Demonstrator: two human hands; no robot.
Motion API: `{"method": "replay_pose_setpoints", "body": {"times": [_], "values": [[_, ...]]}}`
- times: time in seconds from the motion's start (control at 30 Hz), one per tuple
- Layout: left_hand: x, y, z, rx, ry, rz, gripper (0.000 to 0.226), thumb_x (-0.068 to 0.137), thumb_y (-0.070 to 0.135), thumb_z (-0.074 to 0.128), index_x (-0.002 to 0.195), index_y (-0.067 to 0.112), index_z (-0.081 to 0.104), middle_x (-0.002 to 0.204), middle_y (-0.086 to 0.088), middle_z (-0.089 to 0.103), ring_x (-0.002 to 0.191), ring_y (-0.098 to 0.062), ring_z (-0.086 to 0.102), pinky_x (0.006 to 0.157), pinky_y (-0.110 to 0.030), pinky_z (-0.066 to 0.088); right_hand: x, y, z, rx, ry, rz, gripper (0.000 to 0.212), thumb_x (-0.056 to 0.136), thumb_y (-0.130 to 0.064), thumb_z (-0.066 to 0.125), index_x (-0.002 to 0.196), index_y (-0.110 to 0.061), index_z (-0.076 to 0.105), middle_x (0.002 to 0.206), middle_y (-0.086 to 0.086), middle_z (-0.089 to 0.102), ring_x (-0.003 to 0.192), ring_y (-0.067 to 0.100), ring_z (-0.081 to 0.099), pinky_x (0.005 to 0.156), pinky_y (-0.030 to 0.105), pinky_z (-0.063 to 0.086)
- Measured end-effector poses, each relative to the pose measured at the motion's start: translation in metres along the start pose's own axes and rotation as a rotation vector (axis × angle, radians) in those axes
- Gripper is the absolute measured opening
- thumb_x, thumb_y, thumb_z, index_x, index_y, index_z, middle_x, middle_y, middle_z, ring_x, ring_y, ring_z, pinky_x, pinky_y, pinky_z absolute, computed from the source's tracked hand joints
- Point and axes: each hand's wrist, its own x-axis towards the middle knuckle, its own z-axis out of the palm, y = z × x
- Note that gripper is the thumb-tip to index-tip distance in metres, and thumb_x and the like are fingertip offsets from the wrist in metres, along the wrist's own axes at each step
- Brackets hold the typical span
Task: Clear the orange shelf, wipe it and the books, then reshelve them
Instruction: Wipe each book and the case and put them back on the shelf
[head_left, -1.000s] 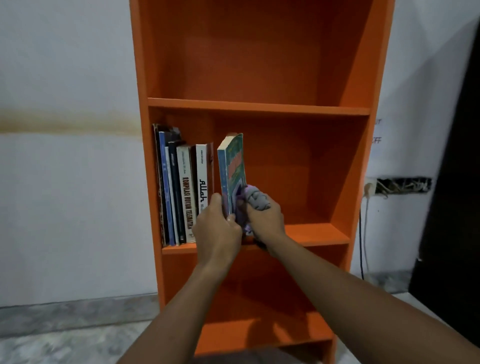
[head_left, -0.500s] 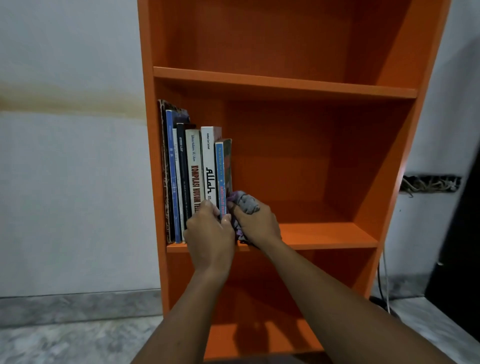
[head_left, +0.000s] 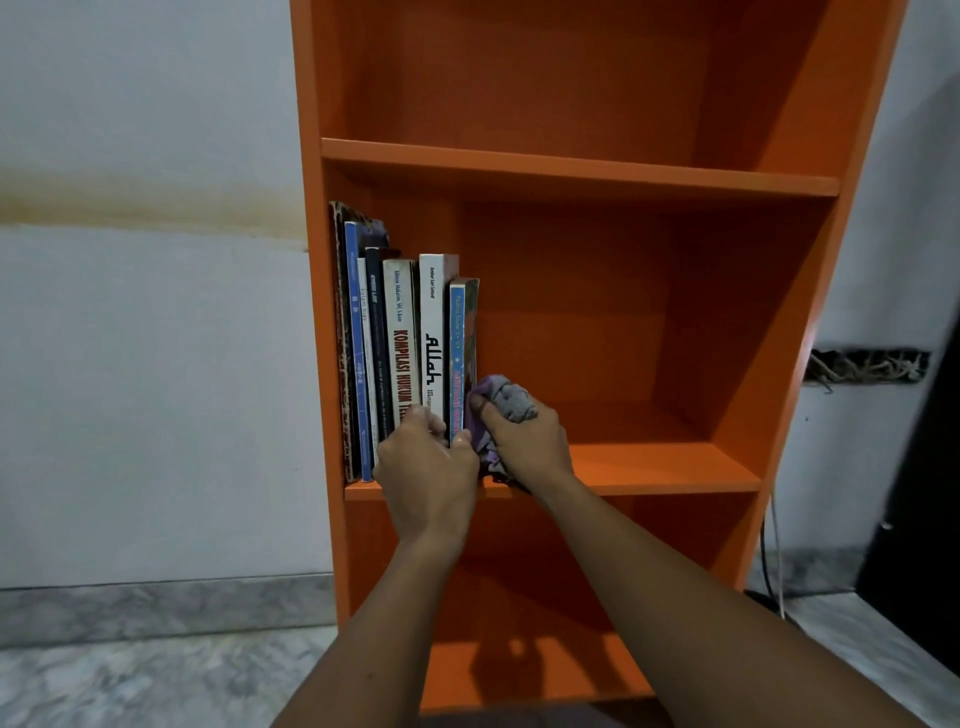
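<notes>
Reshelving | left hand (head_left: 428, 467) pinches blue book (head_left: 457, 353) | right hand (head_left: 524, 441) clutches cloth (head_left: 506, 400) | push upright, flush against books (head_left: 400, 353) at shelf (head_left: 665, 467) left end

I see dim, soft indoor light, with dark shadows on the bottom board of the orange shelf (head_left: 571, 166). Wide-angle bows the edges; focus looks sharp.

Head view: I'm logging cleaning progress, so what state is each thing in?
books: upright, in a row on the orange shelf.
blue-spined book: upright, at the row's right end.
cloth: bunched, against that book.
left hand: grips the blue-spined book's base.
right hand: grips the cloth.
</notes>
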Motion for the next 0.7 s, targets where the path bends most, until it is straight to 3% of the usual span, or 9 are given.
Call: {"method": "replay_pose_setpoints", "body": {"times": [0.1, 0.2, 0.3, 0.43, 0.57, 0.7], "values": [[0.000, 0.000, 0.001, -0.007, 0.004, 0.009, 0.023, 0.083, 0.024, 0.080, 0.078, 0.017, 0.058, 0.068, 0.005, 0.060, 0.067, -0.014, 0.061, 0.067, -0.031, 0.050, -0.002, -0.002, -0.006, 0.250, 0.064, 0.036, 0.052, 0.058, -0.071, 0.079, 0.084, -0.026, 0.077, 0.076, 0.002, 0.077, 0.071, 0.027, 0.074, 0.071, 0.053, 0.061], [0.000, 0.002, 0.001, -0.023, 0.009, 0.000, 0.022, 0.083, 0.022, 0.081, 0.078, 0.017, 0.059, 0.067, 0.005, 0.061, 0.066, -0.011, 0.061, 0.065, -0.029, 0.049, -0.002, -0.004, -0.017, 0.400, 0.101, 0.094, 0.045, 0.062, -0.055, 0.088, 0.088, -0.019, 0.078, 0.080, 0.008, 0.078, 0.069, 0.030, 0.073, 0.072, 0.051, 0.062], [0.000, 0.002, 0.001, -0.014, 0.017, -0.001, 0.023, 0.083, 0.023, 0.080, 0.077, 0.017, 0.059, 0.067, 0.005, 0.060, 0.065, -0.012, 0.060, 0.065, -0.028, 0.046, -0.004, -0.003, -0.017, 0.270, 0.022, 0.056, 0.034, 0.065, -0.052, 0.086, 0.073, -0.022, 0.074, 0.067, 0.001, 0.073, 0.064, 0.025, 0.069, 0.068, 0.051, 0.060], [-0.002, -0.002, 0.002, 0.022, 0.013, 0.007, 0.021, 0.082, 0.025, 0.079, 0.077, 0.019, 0.059, 0.067, 0.006, 0.061, 0.069, -0.018, 0.063, 0.071, -0.038, 0.057, -0.010, -0.004, -0.007, -0.040, 0.027, -0.099, 0.022, 0.070, -0.057, 0.076, 0.069, -0.037, 0.067, 0.065, -0.010, 0.068, 0.070, 0.015, 0.066, 0.060, 0.033, 0.048], [-0.003, -0.005, -0.003, 0.054, 0.005, -0.022, 0.025, 0.081, 0.027, 0.079, 0.073, 0.020, 0.056, 0.070, 0.005, 0.062, 0.076, -0.021, 0.065, 0.075, -0.043, 0.059, -0.013, -0.008, -0.008, -0.075, 0.016, -0.102, 0.032, 0.071, -0.062, 0.075, 0.081, -0.032, 0.070, 0.073, -0.010, 0.071, 0.075, 0.011, 0.068, 0.066, 0.036, 0.054], [-0.009, -0.001, -0.010, 0.084, -0.031, -0.064, 0.025, 0.080, 0.032, 0.080, 0.077, 0.021, 0.058, 0.075, 0.003, 0.064, 0.080, -0.022, 0.065, 0.075, -0.042, 0.059, -0.021, -0.008, -0.014, 0.028, 0.037, -0.063, 0.038, 0.070, -0.067, 0.075, 0.076, -0.030, 0.070, 0.072, -0.005, 0.072, 0.075, 0.017, 0.071, 0.070, 0.043, 0.058]]}}
